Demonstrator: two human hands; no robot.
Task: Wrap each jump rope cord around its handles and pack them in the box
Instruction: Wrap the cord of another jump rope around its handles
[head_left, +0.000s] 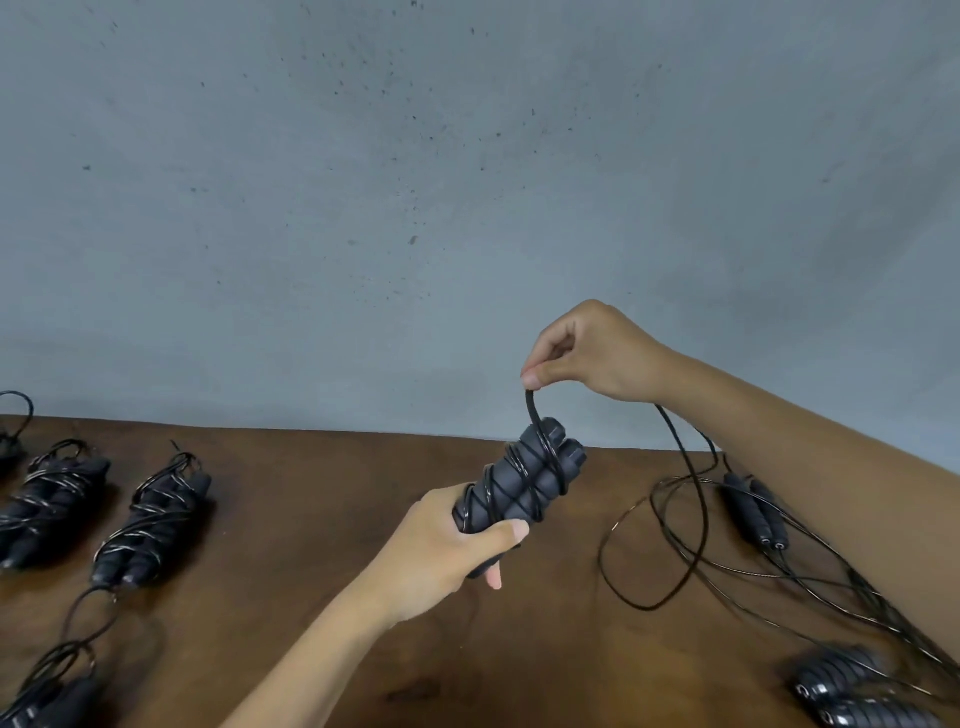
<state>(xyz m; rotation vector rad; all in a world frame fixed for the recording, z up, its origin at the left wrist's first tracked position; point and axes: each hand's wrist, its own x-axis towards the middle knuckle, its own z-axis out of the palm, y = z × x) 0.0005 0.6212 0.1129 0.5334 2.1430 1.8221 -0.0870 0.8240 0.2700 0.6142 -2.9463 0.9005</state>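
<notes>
We note the left hand (441, 551) gripping ribbed foam handles (524, 483) at centre frame, right hand (587, 353) fingers (532, 378) pinching the glossy black cord (535, 415).

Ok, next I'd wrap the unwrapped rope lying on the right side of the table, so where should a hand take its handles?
Probably grip the pair of handles across their middle, coming from above: they lie flat, side by side on the table, with loose cord trailing from their near ends, so the midsection is clearest.

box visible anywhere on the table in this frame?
No: the wooden table shows only wrapped rope bundles, loose ropes, and the handles gripped by the left hand.
</notes>
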